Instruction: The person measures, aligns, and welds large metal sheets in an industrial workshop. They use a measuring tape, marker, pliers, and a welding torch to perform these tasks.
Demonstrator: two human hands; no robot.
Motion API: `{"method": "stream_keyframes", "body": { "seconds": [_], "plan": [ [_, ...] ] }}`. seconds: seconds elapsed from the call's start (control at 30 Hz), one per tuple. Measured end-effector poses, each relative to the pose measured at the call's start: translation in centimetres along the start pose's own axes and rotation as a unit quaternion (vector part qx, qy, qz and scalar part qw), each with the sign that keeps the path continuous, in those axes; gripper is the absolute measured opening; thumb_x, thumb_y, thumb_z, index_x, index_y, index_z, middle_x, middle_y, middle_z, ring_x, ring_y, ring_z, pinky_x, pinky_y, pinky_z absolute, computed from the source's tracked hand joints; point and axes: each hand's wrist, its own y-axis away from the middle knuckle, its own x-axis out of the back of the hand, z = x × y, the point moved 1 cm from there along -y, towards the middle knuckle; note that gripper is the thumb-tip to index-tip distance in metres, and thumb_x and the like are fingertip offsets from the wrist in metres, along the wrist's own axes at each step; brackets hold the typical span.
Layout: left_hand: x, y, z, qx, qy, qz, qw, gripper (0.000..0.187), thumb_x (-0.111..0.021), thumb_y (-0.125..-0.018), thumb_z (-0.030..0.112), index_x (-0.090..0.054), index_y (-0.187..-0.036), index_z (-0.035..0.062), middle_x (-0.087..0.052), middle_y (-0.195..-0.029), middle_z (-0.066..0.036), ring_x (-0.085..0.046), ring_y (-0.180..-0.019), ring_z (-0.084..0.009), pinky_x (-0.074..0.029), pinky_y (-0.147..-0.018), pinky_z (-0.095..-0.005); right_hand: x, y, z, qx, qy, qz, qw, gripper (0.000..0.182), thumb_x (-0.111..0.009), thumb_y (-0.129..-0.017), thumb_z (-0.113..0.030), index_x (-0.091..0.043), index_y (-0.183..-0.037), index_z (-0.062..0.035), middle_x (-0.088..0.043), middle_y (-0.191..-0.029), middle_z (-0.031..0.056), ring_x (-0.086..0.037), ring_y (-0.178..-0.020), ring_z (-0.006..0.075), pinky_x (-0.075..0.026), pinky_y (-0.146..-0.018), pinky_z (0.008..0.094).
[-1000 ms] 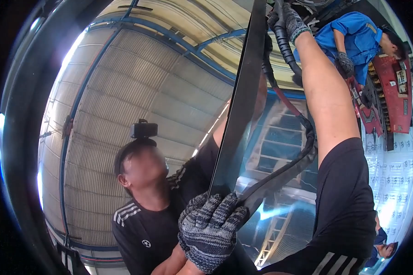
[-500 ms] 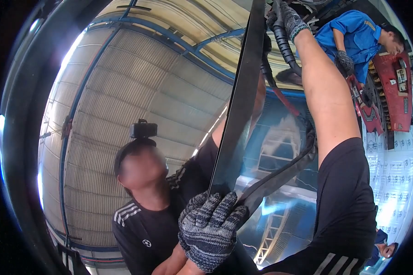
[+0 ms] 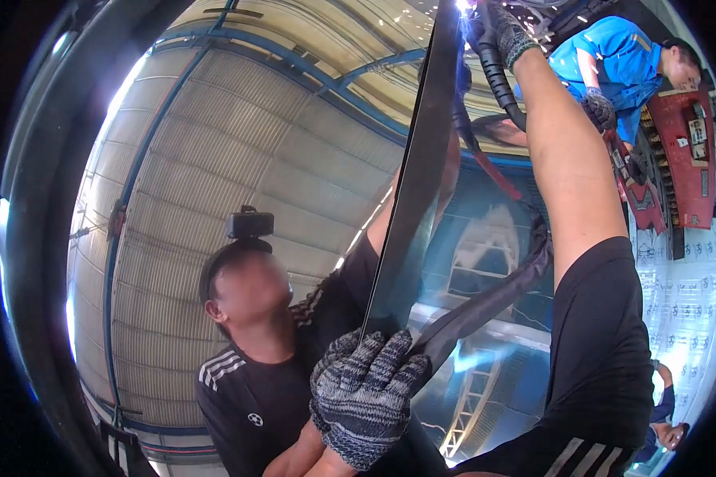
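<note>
At the top, my right hand (image 3: 511, 40), in a grey-and-black knit glove, is closed round a welding torch whose black ribbed cable end (image 3: 493, 75) hangs below. A bright arc (image 3: 463, 6) burns at the upper end of a long dark metal strip (image 3: 410, 183), with sparks round it. My gloved left hand (image 3: 362, 397) is closed over the strip's lower end; its thumb is hidden. A black-sleeved cable (image 3: 485, 306) runs behind my left fingers. Beside the strip a shiny sheet surface (image 3: 485, 262) mirrors the roof and me.
A co-worker in blue (image 3: 612, 60), wearing a dark glove, bends over a red part (image 3: 688, 159) at the upper right. Another person (image 3: 664, 421) shows at the lower right. A dark frame edge (image 3: 44, 238) curves along the left. White printed sheeting (image 3: 680, 310) lies at the right.
A bright arc and flying sparks have appeared at the strip's upper end. My left hand keeps its place on the strip; my right hand and forearm have barely shifted.
</note>
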Motion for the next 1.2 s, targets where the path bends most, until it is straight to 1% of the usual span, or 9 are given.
{"method": "stream_keyframes", "body": {
  "seconds": [0.47,0.53,0.97,1.0,1.03,1.07,1.1,1.17,1.2],
  "plan": [
    [-0.6,-0.3,0.8,0.007,-0.001,0.003,1.000,0.019,-0.068,-0.080,0.020,-0.079,-0.095,0.0214,-0.074,-0.113,0.000,-0.067,-0.108,-0.0267,-0.051,-0.095,-0.0497,-2.4,2.4,1.0,0.049,0.040,0.102,0.993,0.046,-0.059,-0.096,-0.056,-0.053,-0.082,-0.0133,-0.048,-0.058,0.0047,-0.048,-0.044,0.0209,-0.040,-0.040,0.0387],
    [-1.0,-0.2,0.8,0.004,0.008,0.010,1.000,0.024,-0.067,-0.072,0.019,-0.076,-0.094,0.0225,-0.071,-0.117,-0.004,-0.063,-0.108,-0.0310,-0.048,-0.095,-0.0512,-3.1,2.8,1.3,0.055,0.045,0.118,0.990,0.045,-0.061,-0.096,-0.056,-0.053,-0.082,-0.0131,-0.048,-0.058,0.0043,-0.048,-0.044,0.0202,-0.040,-0.040,0.0374],
    [-1.3,-1.4,1.6,-0.010,-0.029,0.019,0.999,0.023,-0.068,-0.074,0.016,-0.076,-0.094,0.0211,-0.071,-0.118,-0.004,-0.063,-0.111,-0.0302,-0.048,-0.095,-0.0507,-6.4,5.3,2.7,0.100,0.082,0.209,0.969,0.043,-0.069,-0.093,-0.051,-0.053,-0.084,-0.0118,-0.049,-0.060,0.0015,-0.049,-0.044,0.0158,-0.042,-0.040,0.0289],
    [-1.4,-1.5,1.7,-0.010,-0.026,0.023,0.999,0.022,-0.068,-0.074,0.015,-0.076,-0.094,0.0209,-0.071,-0.117,-0.004,-0.064,-0.110,-0.0302,-0.048,-0.095,-0.0505,-4.7,4.8,2.3,0.124,0.223,0.116,0.960,0.023,-0.060,-0.101,-0.027,-0.060,-0.088,-0.0074,-0.059,-0.071,0.0052,-0.058,-0.060,0.0173,-0.051,-0.055,0.0334],
    [-1.4,-1.6,1.8,-0.011,-0.022,0.027,0.999,0.022,-0.068,-0.074,0.015,-0.076,-0.094,0.0207,-0.072,-0.117,-0.004,-0.064,-0.110,-0.0301,-0.048,-0.095,-0.0503,-3.5,4.5,2.3,0.125,0.223,0.115,0.960,0.023,-0.060,-0.101,-0.027,-0.060,-0.088,-0.0074,-0.059,-0.071,0.0052,-0.058,-0.060,0.0173,-0.051,-0.055,0.0334],
    [-1.3,-1.8,2.1,-0.011,-0.023,0.028,0.999,0.022,-0.068,-0.074,0.015,-0.076,-0.094,0.0207,-0.072,-0.117,-0.004,-0.064,-0.110,-0.0301,-0.048,-0.095,-0.0503,-5.4,5.7,2.6,0.141,0.204,0.154,0.956,0.032,-0.063,-0.097,-0.040,-0.058,-0.087,-0.0103,-0.054,-0.066,0.0026,-0.053,-0.052,0.0162,-0.046,-0.048,0.0310],
    [-1.2,-2.0,2.3,-0.005,-0.024,0.020,1.000,0.019,-0.068,-0.078,0.016,-0.077,-0.094,0.0189,-0.073,-0.116,-0.004,-0.065,-0.109,-0.0284,-0.049,-0.097,-0.0501,-6.6,6.5,2.6,0.157,0.184,0.193,0.951,0.042,-0.067,-0.094,-0.053,-0.055,-0.086,-0.0132,-0.050,-0.060,0.0001,-0.048,-0.044,0.0150,-0.041,-0.040,0.0285],
    [-1.2,-2.3,2.6,0.001,-0.025,0.012,1.000,0.017,-0.067,-0.082,0.018,-0.079,-0.094,0.0171,-0.074,-0.114,-0.003,-0.067,-0.108,-0.0267,-0.049,-0.098,-0.0499,-3.4,5.5,2.5,0.141,0.168,0.212,0.952,0.041,-0.064,-0.096,-0.051,-0.055,-0.086,-0.0129,-0.051,-0.061,0.0006,-0.049,-0.045,0.0150,-0.043,-0.041,0.0290],
    [-1.5,-2.2,3.1,0.003,-0.020,0.014,1.000,0.017,-0.067,-0.082,0.018,-0.079,-0.095,0.0173,-0.074,-0.115,-0.003,-0.066,-0.109,-0.0263,-0.049,-0.099,-0.0495,-1.0,5.0,2.3,0.201,0.306,0.174,0.914,0.040,-0.062,-0.098,-0.050,-0.055,-0.086,-0.0127,-0.052,-0.061,0.0012,-0.050,-0.045,0.0154,-0.043,-0.041,0.0296]
  ]
}}
